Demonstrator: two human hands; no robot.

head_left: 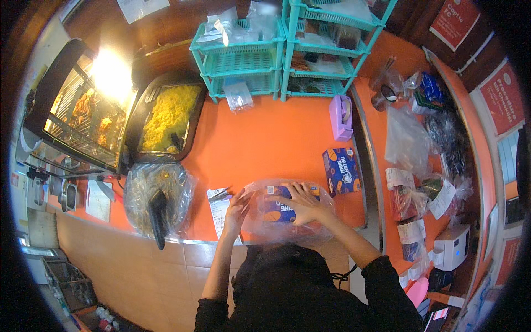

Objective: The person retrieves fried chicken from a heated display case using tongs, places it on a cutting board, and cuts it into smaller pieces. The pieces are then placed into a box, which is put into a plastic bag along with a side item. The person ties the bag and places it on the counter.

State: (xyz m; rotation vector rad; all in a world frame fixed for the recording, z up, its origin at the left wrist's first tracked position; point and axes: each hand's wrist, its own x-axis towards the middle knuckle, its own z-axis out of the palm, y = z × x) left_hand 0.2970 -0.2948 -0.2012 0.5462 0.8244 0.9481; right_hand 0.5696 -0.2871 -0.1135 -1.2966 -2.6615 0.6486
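Note:
A clear plastic bag [255, 224] lies at the counter's front edge with a blue printed box [275, 214] inside it. My left hand [238, 210] holds the bag's left edge, its fingers close together. Spread over the box and the plastic is my right hand [304, 203], its fingers apart. Just left of my left hand lies a white paper receipt [218, 213]. Another blue box [342, 170] sits to the right, beyond my right hand.
A purple tape dispenser [341, 119] stands at the back right. Turquoise shelf racks [238, 65] line the back. To the left are a tray of yellow rice [168, 119], a lit food warmer [86, 108] and a plastic-covered container [180, 188] with a black-handled utensil [157, 213]. Bagged orders [406, 199] occupy the right-hand counter.

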